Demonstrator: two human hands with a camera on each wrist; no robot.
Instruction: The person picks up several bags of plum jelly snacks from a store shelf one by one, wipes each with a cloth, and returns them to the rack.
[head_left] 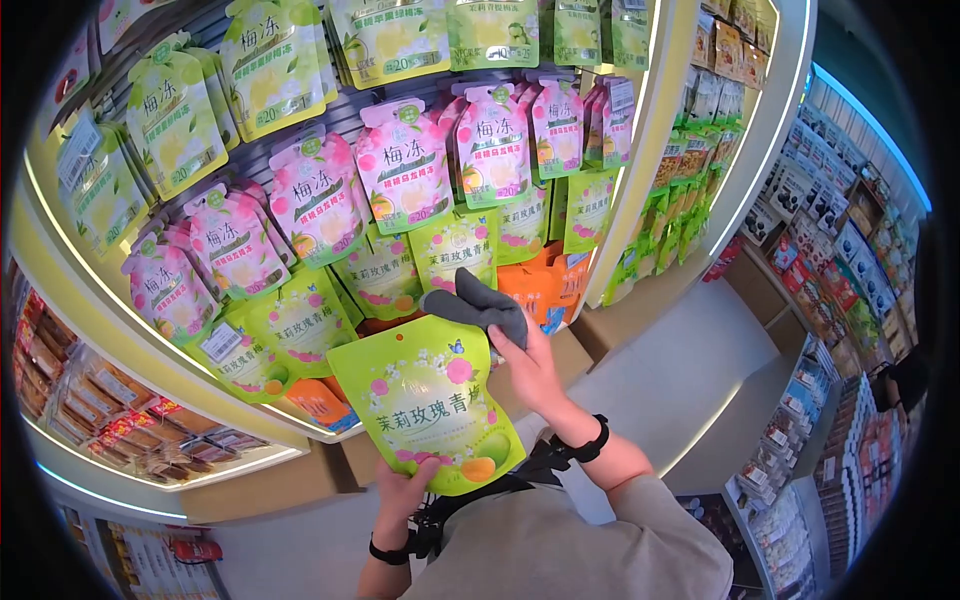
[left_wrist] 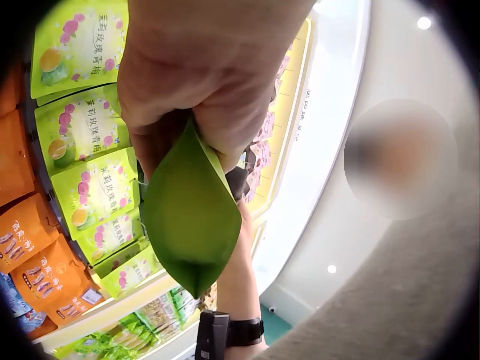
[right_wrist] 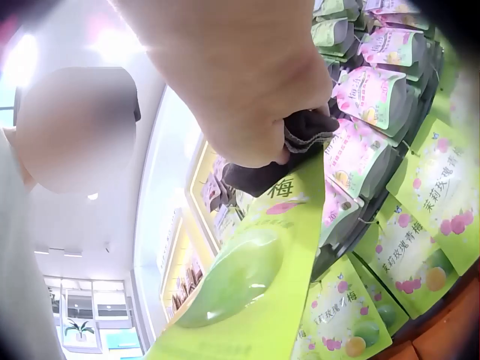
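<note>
A light green snack pouch (head_left: 430, 405) with printed flowers, a butterfly and fruit faces up in the head view. My left hand (head_left: 404, 488) grips its lower edge, thumb on the front. In the left wrist view the pouch's bottom gusset (left_wrist: 191, 217) bulges toward the camera below the left hand (left_wrist: 202, 82). A folded dark grey cloth (head_left: 485, 308) is pinched in my right hand (head_left: 532, 370), over the pouch's upper right corner. From the right wrist, the cloth (right_wrist: 259, 176) pokes out under the right hand (right_wrist: 247, 97) and overlaps the pouch's printed front (right_wrist: 247, 277).
Ahead, a lit shelf holds rows of pink pouches (head_left: 400, 165), green pouches (head_left: 300, 325) and orange packs (head_left: 530, 290). More stocked shelves (head_left: 840, 230) stand to the right across a grey floor (head_left: 650, 370). A red fire extinguisher (head_left: 195, 550) is at lower left.
</note>
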